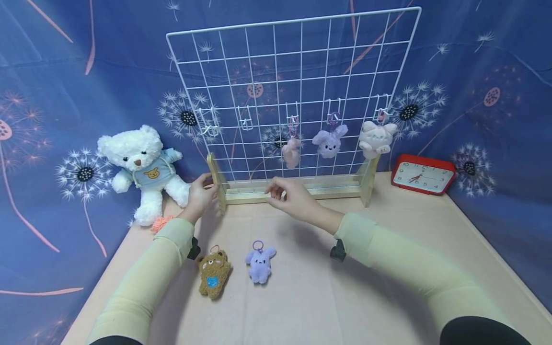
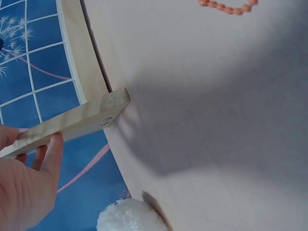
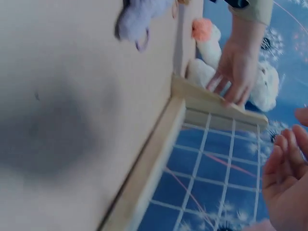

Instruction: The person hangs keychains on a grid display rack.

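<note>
My left hand (image 1: 201, 195) grips the left wooden side piece (image 2: 91, 113) of a white wire grid rack (image 1: 301, 20), thumb on one face and fingers on the other. Just in front of the rack's lower middle, my right hand (image 1: 295, 197) hovers with loosely curled fingers and nothing in it. From hooks hang a pink plush keychain (image 1: 291, 154), a purple rabbit keychain (image 1: 329, 144) and a pale plush keychain (image 1: 376, 140). Two hooks at left, one of them the small white hook (image 1: 246, 124), bear nothing. A brown bear keychain (image 1: 214, 274) and a second purple rabbit keychain (image 1: 260, 266) lie on the table.
A white teddy bear (image 1: 140, 153) in a blue top sits left of the rack, with an orange bundle (image 1: 162, 223) by its foot. At right stands a red clock (image 1: 423, 174). Dandelion-patterned blue cloth (image 1: 483, 28) hangs behind the table (image 1: 310, 297).
</note>
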Demonstrator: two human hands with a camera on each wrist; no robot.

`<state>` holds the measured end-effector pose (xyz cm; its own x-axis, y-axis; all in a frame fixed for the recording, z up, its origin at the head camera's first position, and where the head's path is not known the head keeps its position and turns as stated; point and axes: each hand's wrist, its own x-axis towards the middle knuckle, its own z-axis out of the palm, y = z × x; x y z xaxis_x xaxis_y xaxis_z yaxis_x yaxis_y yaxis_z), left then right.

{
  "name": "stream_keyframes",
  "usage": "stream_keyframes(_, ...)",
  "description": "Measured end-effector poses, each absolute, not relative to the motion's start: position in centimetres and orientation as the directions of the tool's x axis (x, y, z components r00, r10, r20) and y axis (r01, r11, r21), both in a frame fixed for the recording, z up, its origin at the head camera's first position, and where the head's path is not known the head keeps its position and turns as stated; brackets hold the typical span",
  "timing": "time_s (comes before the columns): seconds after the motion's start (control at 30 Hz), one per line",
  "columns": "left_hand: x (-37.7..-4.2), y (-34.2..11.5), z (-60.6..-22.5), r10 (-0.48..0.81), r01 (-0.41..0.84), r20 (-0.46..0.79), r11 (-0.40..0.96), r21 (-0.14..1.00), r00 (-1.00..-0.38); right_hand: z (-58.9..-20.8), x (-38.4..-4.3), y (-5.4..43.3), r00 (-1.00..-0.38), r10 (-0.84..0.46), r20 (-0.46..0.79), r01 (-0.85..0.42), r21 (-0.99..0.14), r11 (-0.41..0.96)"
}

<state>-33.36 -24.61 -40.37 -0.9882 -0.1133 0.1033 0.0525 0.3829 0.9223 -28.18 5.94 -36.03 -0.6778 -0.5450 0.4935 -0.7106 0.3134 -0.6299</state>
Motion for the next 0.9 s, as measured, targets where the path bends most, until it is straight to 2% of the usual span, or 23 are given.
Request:
stream_keyframes(0.17,-33.2,-24.6,-40.4,-0.115,0.043,0.092,0.369,0.928,-0.989,-38.2,-28.1,4.3,-0.694,-0.655,0.299,-0.660,-0.629,0.412)
stream_keyframes(0.37,-33.3,-24.6,-40.4,-0.115,0.041,0.087,0.358,0.933,-0.990,-40.6,-28.2,3.1,-0.683,-0.724,0.098,-0.599,-0.643,0.478)
stream_keyframes(0.7,-33.4,-24.7,-40.4,-0.110,0.045,0.093,0.371,0.927,-0.990,-43.1,-28.1,2.5,-0.656,-0.751,-0.071,-0.512,-0.689,0.513)
stream_keyframes(0.9,-33.4,-24.7,-40.3,-0.098,0.052,0.093,0.357,0.933,-0.991,-44.1,-28.2,2.0,-0.684,-0.722,-0.103,-0.493,-0.666,0.561)
